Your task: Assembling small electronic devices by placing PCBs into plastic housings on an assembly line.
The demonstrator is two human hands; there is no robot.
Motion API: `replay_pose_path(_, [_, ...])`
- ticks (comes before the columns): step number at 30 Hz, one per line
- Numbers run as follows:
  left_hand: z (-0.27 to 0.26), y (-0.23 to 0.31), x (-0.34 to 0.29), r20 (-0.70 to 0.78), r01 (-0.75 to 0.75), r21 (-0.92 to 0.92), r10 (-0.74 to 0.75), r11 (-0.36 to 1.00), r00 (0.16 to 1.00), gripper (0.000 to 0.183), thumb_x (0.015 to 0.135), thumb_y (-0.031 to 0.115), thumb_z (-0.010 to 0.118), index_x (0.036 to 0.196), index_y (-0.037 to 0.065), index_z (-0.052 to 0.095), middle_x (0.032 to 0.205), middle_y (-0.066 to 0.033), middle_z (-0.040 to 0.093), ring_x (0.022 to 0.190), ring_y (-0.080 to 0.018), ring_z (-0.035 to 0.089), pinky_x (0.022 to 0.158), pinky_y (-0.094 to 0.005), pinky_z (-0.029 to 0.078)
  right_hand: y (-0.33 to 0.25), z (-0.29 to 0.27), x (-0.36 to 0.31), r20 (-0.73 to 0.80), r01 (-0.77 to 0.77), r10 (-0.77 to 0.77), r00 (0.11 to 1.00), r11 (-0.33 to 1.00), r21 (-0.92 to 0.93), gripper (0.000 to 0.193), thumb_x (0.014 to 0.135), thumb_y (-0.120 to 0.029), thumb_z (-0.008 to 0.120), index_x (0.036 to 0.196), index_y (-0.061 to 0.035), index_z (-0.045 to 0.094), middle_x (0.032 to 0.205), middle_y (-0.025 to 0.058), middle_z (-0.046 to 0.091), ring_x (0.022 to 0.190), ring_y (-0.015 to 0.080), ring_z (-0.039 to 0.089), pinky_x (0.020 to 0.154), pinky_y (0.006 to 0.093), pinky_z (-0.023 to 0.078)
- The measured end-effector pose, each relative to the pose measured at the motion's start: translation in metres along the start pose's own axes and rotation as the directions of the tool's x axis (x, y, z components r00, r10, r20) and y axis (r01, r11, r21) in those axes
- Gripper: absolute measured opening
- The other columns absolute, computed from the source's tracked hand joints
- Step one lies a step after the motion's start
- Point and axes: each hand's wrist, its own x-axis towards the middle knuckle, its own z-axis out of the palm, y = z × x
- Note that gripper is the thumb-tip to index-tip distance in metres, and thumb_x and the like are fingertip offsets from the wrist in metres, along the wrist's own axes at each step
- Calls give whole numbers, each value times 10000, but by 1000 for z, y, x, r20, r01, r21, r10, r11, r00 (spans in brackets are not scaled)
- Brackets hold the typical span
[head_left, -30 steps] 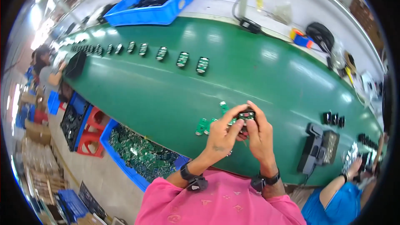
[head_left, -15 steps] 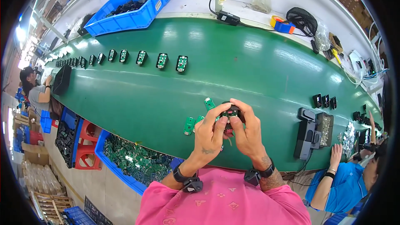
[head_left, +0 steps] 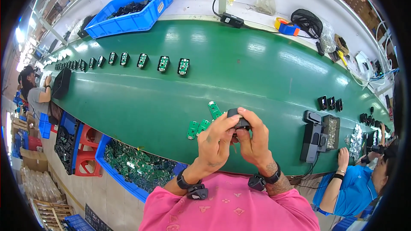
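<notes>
Between my two hands, above the green table (head_left: 265, 77), is a black plastic housing (head_left: 233, 112). My left hand (head_left: 214, 142) grips it from the left, fingers curled round it. On the other side, my right hand (head_left: 255, 140) closes on the same piece, with thumb and fingers pressed to it. Its smooth outer side shows, and the hands cover much of the rest. Just left of them lie several loose green circuit boards (head_left: 192, 130), partly behind my left hand. Farther off, a row of black housings with boards (head_left: 183, 66) runs left.
A blue crate (head_left: 147, 23) of black parts stands at the back left. Below the table edge is a blue bin (head_left: 101, 162) of circuit boards. At right are a black-and-grey device (head_left: 314, 141), a tray of small parts (head_left: 332, 132), black housings (head_left: 322, 103) and a co-worker's arm (head_left: 343, 162).
The housing has been turned in my hands: half a second ago its inside with a board and red part faced me, now its black outer side shows. Both hands still hold it.
</notes>
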Motion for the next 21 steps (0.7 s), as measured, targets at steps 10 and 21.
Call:
replay_pose_path(10, [5, -38, 6, 13, 218, 46, -219, 975, 976, 256, 988, 79, 519, 1225, 38, 607, 930, -146, 695, 635, -187, 688, 544, -293, 578, 37, 22, -12, -35, -365, 371, 928, 924, 111, 315, 929, -33, 580, 1244, -32, 572, 906, 127, 644, 751, 206, 621, 699, 319, 518])
replay_pose_path(21, [-18, -63, 36, 530, 913, -368, -768, 173, 359, 191, 999, 167, 464, 1126, 26, 488, 851, -131, 663, 557, -241, 685, 437, -278, 549, 29, -14, 0, 212, -483, 466, 859, 875, 33, 496, 851, -64, 724, 1327, -6, 596, 702, 22, 618, 635, 45, 557, 587, 220, 457])
